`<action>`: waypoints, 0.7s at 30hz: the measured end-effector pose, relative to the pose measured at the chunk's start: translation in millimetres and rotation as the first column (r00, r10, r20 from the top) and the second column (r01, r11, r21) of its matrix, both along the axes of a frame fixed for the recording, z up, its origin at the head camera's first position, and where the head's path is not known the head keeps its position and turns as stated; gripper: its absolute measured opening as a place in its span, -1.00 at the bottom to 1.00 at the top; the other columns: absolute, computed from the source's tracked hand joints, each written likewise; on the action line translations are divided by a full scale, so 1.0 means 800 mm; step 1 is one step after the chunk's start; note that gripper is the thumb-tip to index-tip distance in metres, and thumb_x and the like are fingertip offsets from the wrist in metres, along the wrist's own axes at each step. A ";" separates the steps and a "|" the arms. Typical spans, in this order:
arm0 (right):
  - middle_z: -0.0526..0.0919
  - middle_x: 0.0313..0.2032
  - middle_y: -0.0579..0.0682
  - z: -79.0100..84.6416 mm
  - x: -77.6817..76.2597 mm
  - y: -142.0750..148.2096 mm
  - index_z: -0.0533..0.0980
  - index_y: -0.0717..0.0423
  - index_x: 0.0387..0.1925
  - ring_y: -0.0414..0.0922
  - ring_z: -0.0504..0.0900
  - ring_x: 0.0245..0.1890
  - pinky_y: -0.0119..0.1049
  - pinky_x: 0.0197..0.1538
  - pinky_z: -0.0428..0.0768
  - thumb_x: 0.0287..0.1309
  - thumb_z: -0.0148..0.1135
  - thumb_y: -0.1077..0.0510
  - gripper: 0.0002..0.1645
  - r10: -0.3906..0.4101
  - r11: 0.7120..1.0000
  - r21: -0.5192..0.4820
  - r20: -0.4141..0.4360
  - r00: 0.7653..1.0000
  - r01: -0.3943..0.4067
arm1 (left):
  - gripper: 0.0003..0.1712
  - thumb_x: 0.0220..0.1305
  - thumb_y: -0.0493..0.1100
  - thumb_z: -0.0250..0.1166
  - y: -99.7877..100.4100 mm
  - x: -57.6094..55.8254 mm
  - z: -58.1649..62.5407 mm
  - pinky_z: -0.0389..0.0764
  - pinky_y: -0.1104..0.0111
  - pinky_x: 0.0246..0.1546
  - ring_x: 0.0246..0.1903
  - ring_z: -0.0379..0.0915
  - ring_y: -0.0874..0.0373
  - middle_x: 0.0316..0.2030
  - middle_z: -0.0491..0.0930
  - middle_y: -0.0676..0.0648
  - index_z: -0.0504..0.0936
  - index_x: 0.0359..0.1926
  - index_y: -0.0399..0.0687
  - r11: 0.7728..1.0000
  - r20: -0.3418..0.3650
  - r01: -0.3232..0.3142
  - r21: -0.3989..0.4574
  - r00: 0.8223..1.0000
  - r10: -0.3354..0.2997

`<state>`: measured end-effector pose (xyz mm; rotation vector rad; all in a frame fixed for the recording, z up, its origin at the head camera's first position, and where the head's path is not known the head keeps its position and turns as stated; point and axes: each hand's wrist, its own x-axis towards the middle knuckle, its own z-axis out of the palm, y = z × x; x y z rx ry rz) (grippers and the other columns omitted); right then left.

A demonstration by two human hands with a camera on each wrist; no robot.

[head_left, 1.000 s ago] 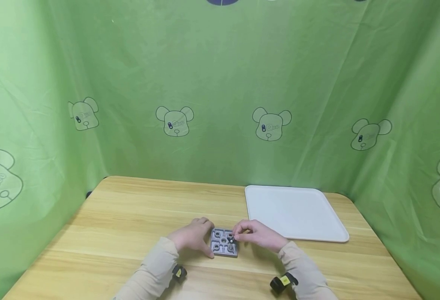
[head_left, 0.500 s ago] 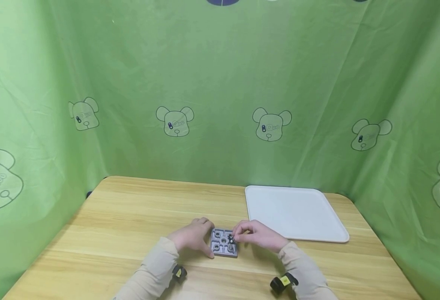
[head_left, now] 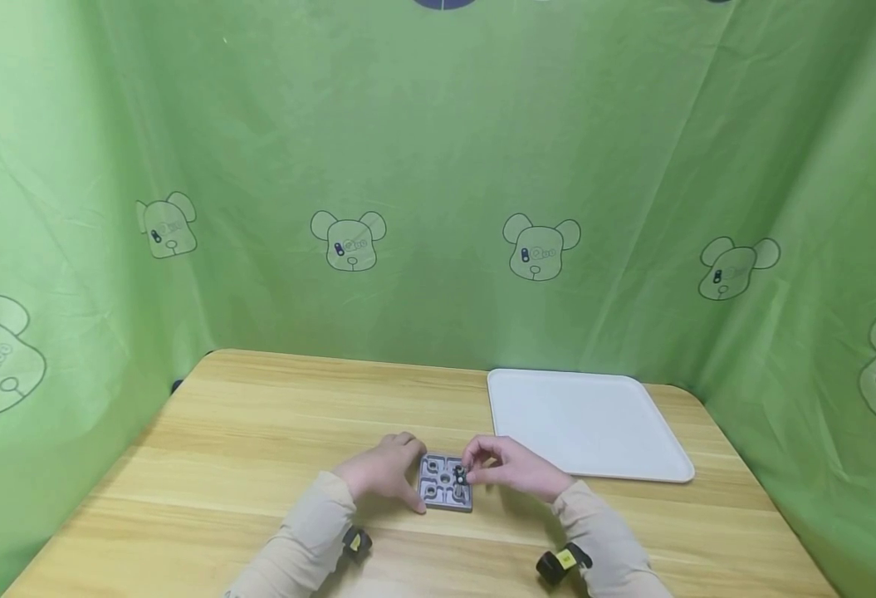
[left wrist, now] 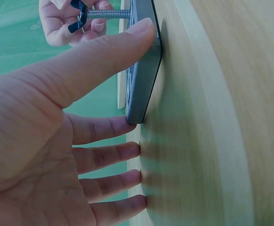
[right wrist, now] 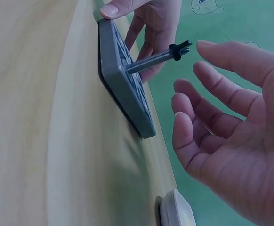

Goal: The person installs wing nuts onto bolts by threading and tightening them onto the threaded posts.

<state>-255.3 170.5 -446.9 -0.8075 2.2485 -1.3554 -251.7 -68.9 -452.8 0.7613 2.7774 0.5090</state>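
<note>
A square grey plate with several round holes lies on the table before me. My left hand grips it at the left, thumb on its near edge and index fingertip on the far edge; the other fingertips touch the table. From one corner of the plate rises a threaded bolt, topped by a black wing nut. Close to the wing nut is my right hand. In the right wrist view its thumb and loosely bent fingers stand apart from the nut, holding nothing.
A white tray lies at the back right of the wooden table. Green curtains with bear prints hang behind and at both sides. Black wrist devices sit on both wrists.
The wing nut has turned on the bolt. My right fingers have shifted slightly at it and come apart from it. The left hand and plate keep their place.
</note>
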 end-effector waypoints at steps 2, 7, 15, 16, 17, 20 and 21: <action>0.52 -0.19 0.24 0.004 0.003 -0.002 0.42 0.29 -0.17 0.00 0.48 -0.21 -0.33 -0.18 0.57 -0.03 0.22 0.25 -0.66 0.001 1.000 0.001 -0.004 1.000 -0.001 | 0.01 -0.45 0.20 0.47 0.000 0.000 0.000 0.34 0.10 0.19 0.14 0.23 -0.05 0.17 0.32 -0.10 0.35 0.12 -0.08 1.000 0.000 0.000 -0.001 1.000 0.000; 0.51 -0.14 0.27 0.016 0.011 -0.006 0.42 0.29 -0.10 0.04 0.48 -0.18 -0.38 -0.18 0.55 -0.03 0.21 0.26 -0.61 0.016 1.000 -0.001 -0.012 1.000 -0.016 | 0.01 -0.44 0.20 0.47 -0.001 0.000 0.001 0.35 0.10 0.18 0.14 0.23 -0.05 0.17 0.32 -0.10 0.34 0.12 -0.08 1.000 0.007 0.003 0.000 1.000 -0.003; 0.53 -0.14 0.26 0.019 0.015 -0.007 0.43 0.25 -0.03 -0.06 0.49 -0.23 -0.38 -0.24 0.56 0.00 0.19 0.24 -0.57 0.033 0.999 0.025 -0.014 0.999 -0.032 | 0.00 -0.43 0.20 0.47 -0.001 0.000 0.002 0.35 0.09 0.18 0.14 0.23 -0.05 0.16 0.33 -0.10 0.35 0.12 -0.08 1.000 0.010 0.004 0.001 1.000 -0.004; 0.53 -0.14 0.25 0.019 0.015 -0.007 0.44 0.23 -0.03 -0.07 0.49 -0.24 -0.39 -0.25 0.56 0.00 0.19 0.23 -0.57 0.031 0.999 0.030 -0.014 0.999 -0.030 | 0.00 -0.43 0.20 0.47 -0.001 0.000 0.002 0.35 0.09 0.18 0.14 0.23 -0.05 0.16 0.33 -0.10 0.35 0.12 -0.08 1.000 0.009 0.005 0.001 1.000 -0.005; 0.54 -0.14 0.25 0.019 0.015 -0.007 0.44 0.22 -0.03 -0.07 0.49 -0.24 -0.39 -0.25 0.56 0.00 0.19 0.23 -0.58 0.030 0.999 0.032 -0.016 0.999 -0.029 | 0.00 -0.43 0.20 0.47 -0.001 0.001 0.003 0.35 0.10 0.18 0.14 0.23 -0.05 0.16 0.33 -0.10 0.35 0.12 -0.09 1.000 0.009 0.005 0.002 1.000 -0.005; 0.55 -0.14 0.22 0.012 0.011 -0.005 0.46 0.19 -0.05 -0.06 0.50 -0.24 -0.39 -0.26 0.56 -0.01 0.20 0.23 -0.59 0.026 0.999 0.042 -0.024 0.999 -0.025 | 0.00 -0.43 0.20 0.47 -0.001 0.001 0.003 0.36 0.09 0.17 0.13 0.24 -0.05 0.15 0.34 -0.10 0.35 0.11 -0.09 1.000 0.008 0.006 0.002 1.000 -0.006; 0.55 -0.15 0.20 0.009 0.009 -0.004 0.46 0.18 -0.05 -0.07 0.50 -0.25 -0.39 -0.26 0.56 -0.01 0.20 0.23 -0.59 0.025 0.999 0.045 -0.027 0.999 -0.023 | 0.00 -0.43 0.20 0.47 -0.001 0.001 0.003 0.36 0.09 0.17 0.13 0.24 -0.05 0.15 0.34 -0.10 0.35 0.11 -0.09 1.000 0.008 0.006 0.001 1.000 -0.006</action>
